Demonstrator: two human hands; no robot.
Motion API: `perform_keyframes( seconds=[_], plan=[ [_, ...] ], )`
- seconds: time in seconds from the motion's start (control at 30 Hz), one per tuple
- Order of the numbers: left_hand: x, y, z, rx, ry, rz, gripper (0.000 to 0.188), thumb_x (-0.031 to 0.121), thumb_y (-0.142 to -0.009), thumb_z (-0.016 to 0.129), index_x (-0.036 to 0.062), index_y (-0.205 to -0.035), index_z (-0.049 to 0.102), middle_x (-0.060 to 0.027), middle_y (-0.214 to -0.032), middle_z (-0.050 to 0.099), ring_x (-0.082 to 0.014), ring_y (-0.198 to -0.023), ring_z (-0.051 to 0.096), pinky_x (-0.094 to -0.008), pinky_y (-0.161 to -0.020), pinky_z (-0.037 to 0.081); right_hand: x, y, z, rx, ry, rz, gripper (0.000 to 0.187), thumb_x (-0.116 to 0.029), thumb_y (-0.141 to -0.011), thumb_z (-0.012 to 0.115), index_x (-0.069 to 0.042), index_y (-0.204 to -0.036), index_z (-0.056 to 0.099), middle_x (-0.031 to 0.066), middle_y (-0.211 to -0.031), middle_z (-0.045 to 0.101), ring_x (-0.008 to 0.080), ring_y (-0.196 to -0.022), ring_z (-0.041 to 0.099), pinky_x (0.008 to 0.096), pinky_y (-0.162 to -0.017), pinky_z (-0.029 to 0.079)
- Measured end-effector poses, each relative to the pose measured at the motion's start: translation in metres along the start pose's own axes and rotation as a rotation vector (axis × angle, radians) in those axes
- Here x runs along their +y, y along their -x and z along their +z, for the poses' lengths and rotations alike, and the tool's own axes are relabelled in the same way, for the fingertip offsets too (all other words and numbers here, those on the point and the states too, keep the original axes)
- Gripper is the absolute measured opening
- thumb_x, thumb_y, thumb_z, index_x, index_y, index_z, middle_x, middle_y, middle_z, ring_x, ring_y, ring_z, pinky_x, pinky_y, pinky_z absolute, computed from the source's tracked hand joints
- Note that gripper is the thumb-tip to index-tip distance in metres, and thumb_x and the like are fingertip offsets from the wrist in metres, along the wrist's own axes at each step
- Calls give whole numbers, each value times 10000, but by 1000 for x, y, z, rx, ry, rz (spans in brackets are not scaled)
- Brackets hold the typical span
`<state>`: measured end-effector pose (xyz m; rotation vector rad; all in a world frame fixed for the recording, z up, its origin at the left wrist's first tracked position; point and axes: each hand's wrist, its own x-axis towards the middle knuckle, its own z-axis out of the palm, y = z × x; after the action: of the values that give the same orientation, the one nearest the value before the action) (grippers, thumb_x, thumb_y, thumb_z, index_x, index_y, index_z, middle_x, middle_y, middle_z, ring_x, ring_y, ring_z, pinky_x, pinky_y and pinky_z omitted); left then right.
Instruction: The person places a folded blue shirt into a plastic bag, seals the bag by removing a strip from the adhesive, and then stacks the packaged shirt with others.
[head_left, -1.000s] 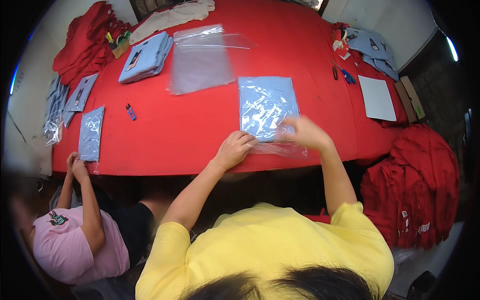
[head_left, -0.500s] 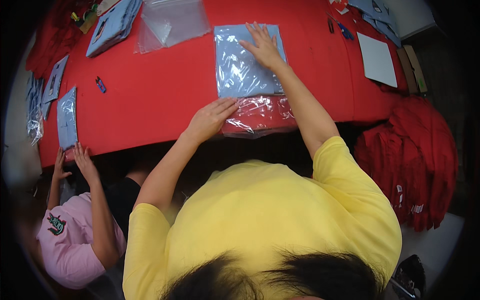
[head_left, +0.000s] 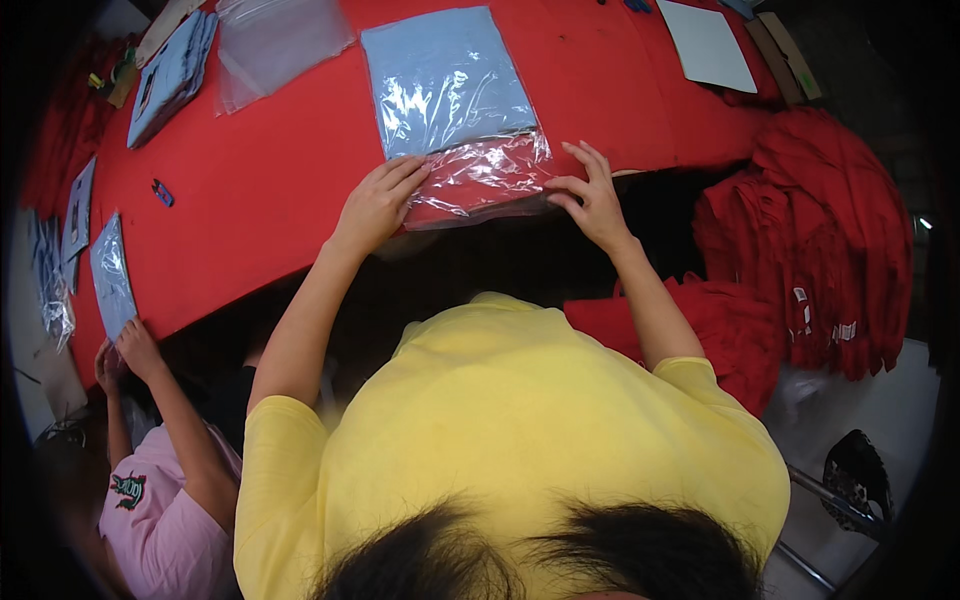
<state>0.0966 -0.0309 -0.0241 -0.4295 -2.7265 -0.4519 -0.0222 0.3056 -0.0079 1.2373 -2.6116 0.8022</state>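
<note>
Places left fingers on the left edge of the clear bag, at its unfilled near end; cannot tell whether grasping or only pressing. Sets right fingers at the opposite edge, thumb and index slightly parted, the others raised; cannot tell whether gripping. Has the bag flat on the red-covered bench, between both sets of fingers and extending away beyond them. Contains, past the fingertips, a folded blue garment. Shows, farther out and left of the left fingers, loose bags, then a blue stack; well to the left, snips. Shows, well beyond the right fingers, a white sheet; to their right, a red pile. Includes, far left of the left fingers, a co-worker's hands at the near end of a blue packet.
</note>
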Motion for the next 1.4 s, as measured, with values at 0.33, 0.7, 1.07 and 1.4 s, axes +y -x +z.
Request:
perform_keyframes(
  seconds=[0.33, 0.7, 1.07, 1.4],
  plan=[
    [-27, -43, -19, 10, 834, -710, 247, 204, -919, 628, -1, -1057, 639, -127, -974, 655, -157, -861, 649, -302, -759, 509, 13, -147, 37, 122, -816, 569, 188, -222, -974, 533, -39, -973, 576, 56, -765, 601, 141, -584, 629, 272, -457, 494],
    [-32, -72, -3, 272, 927, -927, 202, 192, -974, 521, 17, -1035, 439, -115, -845, 587, -182, -689, 656, -297, -595, 542, 4, -155, 45, 89, -357, 576, 200, -246, -981, 498, -50, -978, 533, 166, -699, 607, 260, -523, 626, 398, -504, 486],
    [-54, -102, -30, -317, 446, -990, 321, 262, -852, 681, -17, -885, 527, -181, -751, 665, -220, -527, 652, -328, -513, 534, 15, -187, 22, -241, -365, 742, 339, -262, -865, 672, 23, -991, 541, 167, -761, 649, 255, -674, 671, 364, -567, 518],
    [-89, -175, -51, 26, 24, -334, 364, 388, -940, 522, 116, -1161, 619, -108, -1271, 579, -310, -1228, 499, -438, -1004, 402, -46, -192, 67, 131, 352, -7, 725, -529, -821, 635, -41, -1337, 489, 208, -1406, 439, 375, -1354, 347, 579, -1107, 209]
  ],
)
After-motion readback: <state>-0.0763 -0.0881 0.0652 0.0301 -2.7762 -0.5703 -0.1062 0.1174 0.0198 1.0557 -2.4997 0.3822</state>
